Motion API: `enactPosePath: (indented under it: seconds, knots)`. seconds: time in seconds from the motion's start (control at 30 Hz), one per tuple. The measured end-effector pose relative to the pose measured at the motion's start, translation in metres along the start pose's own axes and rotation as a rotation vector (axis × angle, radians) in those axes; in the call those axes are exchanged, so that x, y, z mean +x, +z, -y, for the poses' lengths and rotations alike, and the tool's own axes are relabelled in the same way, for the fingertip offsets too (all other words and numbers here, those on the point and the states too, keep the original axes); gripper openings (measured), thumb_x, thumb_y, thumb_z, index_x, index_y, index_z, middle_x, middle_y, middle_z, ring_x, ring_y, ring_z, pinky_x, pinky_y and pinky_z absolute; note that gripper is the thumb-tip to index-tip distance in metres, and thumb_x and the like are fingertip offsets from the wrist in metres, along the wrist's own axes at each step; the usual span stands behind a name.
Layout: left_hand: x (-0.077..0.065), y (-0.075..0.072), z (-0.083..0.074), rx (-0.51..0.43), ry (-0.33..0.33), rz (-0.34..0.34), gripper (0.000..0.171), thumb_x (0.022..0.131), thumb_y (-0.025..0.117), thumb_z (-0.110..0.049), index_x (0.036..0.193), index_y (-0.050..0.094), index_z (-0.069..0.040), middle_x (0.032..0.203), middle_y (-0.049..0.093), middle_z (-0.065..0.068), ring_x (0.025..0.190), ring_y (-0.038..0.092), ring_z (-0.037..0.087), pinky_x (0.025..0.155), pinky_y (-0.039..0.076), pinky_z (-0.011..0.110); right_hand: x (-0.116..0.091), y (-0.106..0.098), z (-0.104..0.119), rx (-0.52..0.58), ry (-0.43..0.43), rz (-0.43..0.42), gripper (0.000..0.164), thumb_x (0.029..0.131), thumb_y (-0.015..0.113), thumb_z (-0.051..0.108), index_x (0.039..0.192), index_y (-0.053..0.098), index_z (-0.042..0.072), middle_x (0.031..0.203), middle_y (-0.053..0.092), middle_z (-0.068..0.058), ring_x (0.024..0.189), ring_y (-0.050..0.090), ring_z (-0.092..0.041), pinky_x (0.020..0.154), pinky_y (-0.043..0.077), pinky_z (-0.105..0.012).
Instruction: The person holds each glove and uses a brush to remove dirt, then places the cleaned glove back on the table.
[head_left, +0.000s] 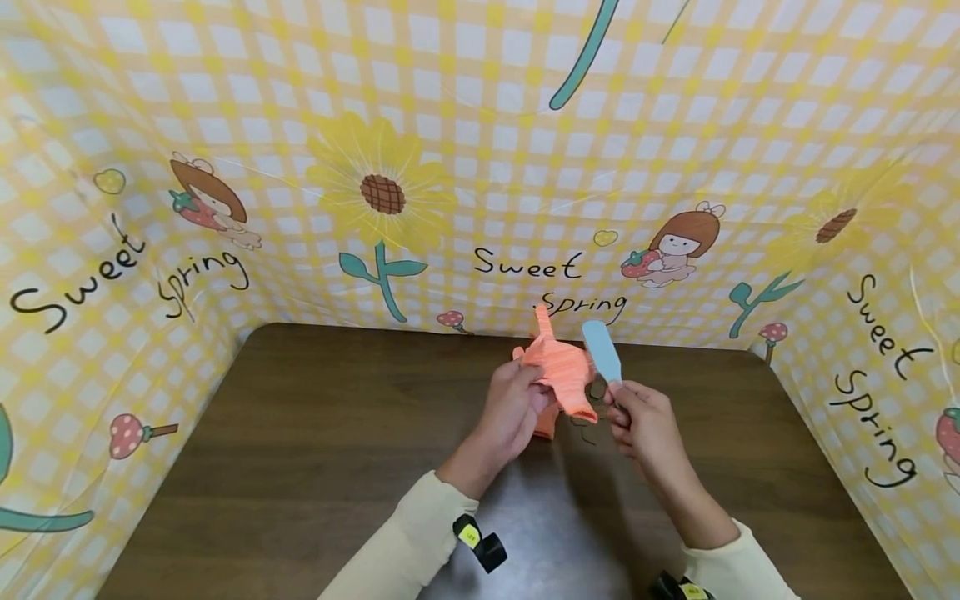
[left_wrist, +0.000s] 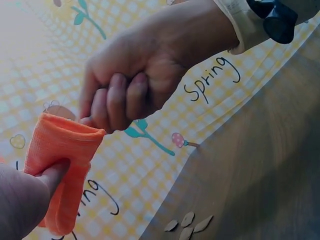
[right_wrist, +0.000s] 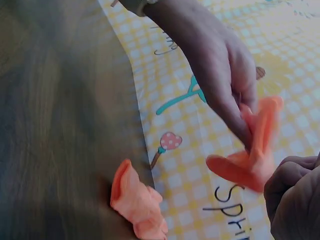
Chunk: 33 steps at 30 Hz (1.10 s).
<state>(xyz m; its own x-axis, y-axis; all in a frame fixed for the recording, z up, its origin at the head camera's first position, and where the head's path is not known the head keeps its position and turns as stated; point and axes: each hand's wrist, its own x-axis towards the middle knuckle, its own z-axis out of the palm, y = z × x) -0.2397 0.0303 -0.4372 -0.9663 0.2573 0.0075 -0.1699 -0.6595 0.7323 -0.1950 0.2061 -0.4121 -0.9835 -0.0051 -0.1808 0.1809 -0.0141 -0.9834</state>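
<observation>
In the head view my left hand [head_left: 513, 408] pinches an orange knit glove [head_left: 566, 367] above the table, its cuff opening towards the lower right. The thumb presses on the glove [left_wrist: 45, 150] near its cuff in the left wrist view. My right hand [head_left: 645, 421] grips the narrow end of a light blue, flat paddle-shaped piece [head_left: 602, 350], its broad end up beside the glove. In both wrist views the blue piece is hidden. A second orange knit item [right_wrist: 137, 202], of the same cloth, lies on the table below.
Several small, flat leaf-shaped pieces [left_wrist: 187, 227] lie on the dark wooden table [head_left: 337, 442], under the hands. A yellow checked cloth [head_left: 465, 167] rises as a wall along the table's back and sides.
</observation>
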Motion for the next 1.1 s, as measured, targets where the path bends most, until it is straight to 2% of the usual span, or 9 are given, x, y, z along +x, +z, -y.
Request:
enactPosePath:
  seconds: [0.13, 0.27, 0.37, 0.47, 0.57, 0.77, 1.1]
  knots:
    - [0.001, -0.003, -0.005, -0.005, 0.024, -0.007, 0.037, 0.103, 0.031, 0.002, 0.136, 0.043, 0.014, 0.116, 0.055, 0.011, 0.107, 0.058, 0.018, 0.090, 0.054, 0.031, 0.001, -0.006, 0.003, 0.014, -0.009, 0.013, 0.030, 0.111, 0.039, 0.022, 0.088, 0.049, 0.006, 0.062, 0.033, 0.005, 0.044, 0.023, -0.003, 0.042, 0.015, -0.025]
    - [0.000, -0.004, -0.007, 0.013, -0.005, 0.021, 0.033, 0.104, 0.033, 0.001, 0.133, 0.043, 0.012, 0.116, 0.055, 0.011, 0.107, 0.058, 0.018, 0.090, 0.053, 0.032, -0.002, -0.001, 0.008, 0.034, -0.033, 0.075, 0.030, 0.110, 0.041, 0.024, 0.087, 0.049, 0.007, 0.063, 0.034, 0.007, 0.044, 0.026, -0.002, 0.041, 0.015, -0.025]
    - [-0.002, -0.003, -0.007, 0.030, -0.041, 0.085, 0.037, 0.104, 0.033, 0.000, 0.139, 0.042, 0.009, 0.127, 0.057, 0.014, 0.112, 0.060, 0.019, 0.092, 0.054, 0.031, -0.005, 0.009, 0.009, 0.038, -0.028, 0.145, 0.029, 0.109, 0.043, 0.024, 0.087, 0.050, 0.007, 0.063, 0.034, 0.007, 0.044, 0.027, -0.002, 0.041, 0.017, -0.023]
    - [-0.005, -0.002, -0.008, 0.031, -0.053, 0.144, 0.045, 0.104, 0.033, -0.001, 0.149, 0.038, 0.004, 0.146, 0.053, 0.017, 0.124, 0.059, 0.021, 0.096, 0.054, 0.029, -0.008, 0.019, 0.008, 0.028, -0.007, 0.186, 0.030, 0.109, 0.044, 0.024, 0.087, 0.049, 0.005, 0.062, 0.034, 0.006, 0.044, 0.027, -0.003, 0.040, 0.020, -0.021]
    - [-0.005, -0.001, -0.008, 0.021, -0.047, 0.160, 0.049, 0.104, 0.032, -0.001, 0.153, 0.036, 0.002, 0.154, 0.048, 0.019, 0.131, 0.056, 0.023, 0.099, 0.054, 0.030, -0.008, 0.025, 0.007, 0.025, 0.001, 0.162, 0.030, 0.109, 0.045, 0.022, 0.087, 0.049, 0.002, 0.062, 0.034, 0.004, 0.044, 0.026, -0.005, 0.040, 0.021, -0.021]
    - [-0.005, -0.001, -0.007, 0.001, -0.008, 0.132, 0.046, 0.104, 0.031, 0.000, 0.149, 0.035, 0.008, 0.150, 0.047, 0.022, 0.130, 0.055, 0.023, 0.102, 0.052, 0.033, -0.005, 0.022, 0.008, 0.025, -0.014, 0.090, 0.029, 0.108, 0.046, 0.021, 0.086, 0.051, 0.002, 0.063, 0.034, 0.004, 0.045, 0.024, -0.005, 0.041, 0.019, -0.021]
    - [-0.006, -0.001, -0.005, -0.012, -0.009, 0.146, 0.048, 0.103, 0.031, 0.001, 0.150, 0.030, 0.010, 0.152, 0.042, 0.026, 0.131, 0.053, 0.027, 0.104, 0.051, 0.038, -0.004, 0.011, 0.008, 0.039, -0.025, 0.057, 0.030, 0.109, 0.041, 0.018, 0.084, 0.051, 0.004, 0.063, 0.036, 0.004, 0.044, 0.025, -0.004, 0.042, 0.016, -0.024]
